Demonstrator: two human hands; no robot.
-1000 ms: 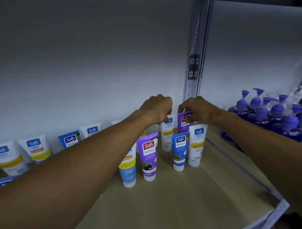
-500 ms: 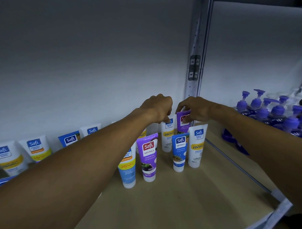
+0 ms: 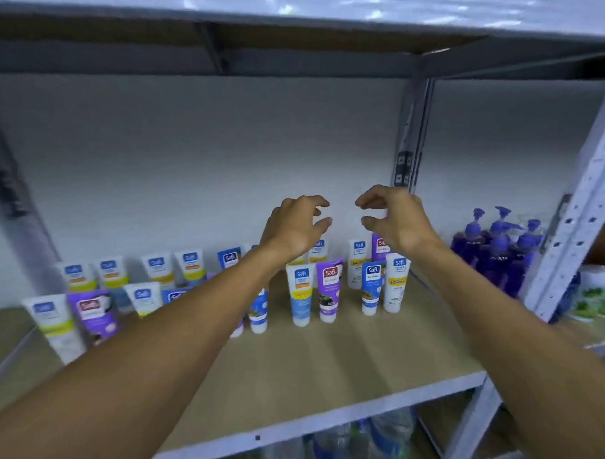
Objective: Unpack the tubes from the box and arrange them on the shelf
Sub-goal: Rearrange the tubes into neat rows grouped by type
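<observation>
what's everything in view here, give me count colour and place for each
tubes: about twenty, some hidden by the arms; white, blue and purple; standing cap-down in rows on the shelf
pump bottles: at least five, purple, right of the rear post
shelf: one, tan board on a grey metal frame, under the tubes
upper shelf: one, grey-edged, overhead
clear bottles: count unclear, blurred, on the level below
green items: count unclear, far right
left grip: one bare hand, fingers loosely curled, empty, above the tubes
right grip: one bare hand, likewise empty, beside the left
</observation>
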